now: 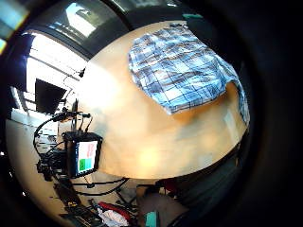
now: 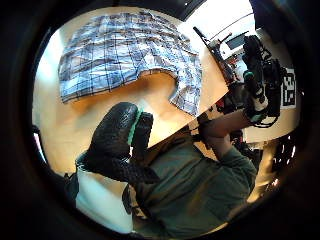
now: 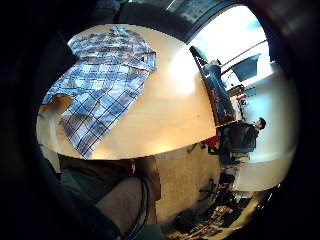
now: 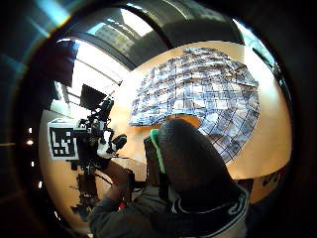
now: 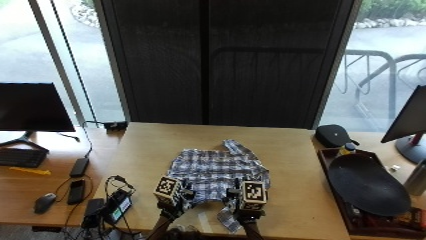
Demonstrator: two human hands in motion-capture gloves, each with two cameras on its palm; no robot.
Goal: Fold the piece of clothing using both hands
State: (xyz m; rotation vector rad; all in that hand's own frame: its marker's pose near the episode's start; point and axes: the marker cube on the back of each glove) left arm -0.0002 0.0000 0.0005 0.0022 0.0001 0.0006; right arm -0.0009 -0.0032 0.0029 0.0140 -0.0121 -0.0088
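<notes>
One plaid shirt (image 5: 216,172) spread on table (image 5: 293,150); two hands, left hand (image 5: 174,197), right hand (image 5: 245,197), above it.

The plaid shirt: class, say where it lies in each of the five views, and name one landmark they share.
Outside view: plaid shirt spread on the table, just beyond both hands.
Left little finger side view: on the tabletop.
Left thumb side view: on the table beyond a gloved thumb.
Right little finger side view: at the table's near edge.
Right thumb side view: behind a gloved thumb.
Shared landmark: the table.
</notes>
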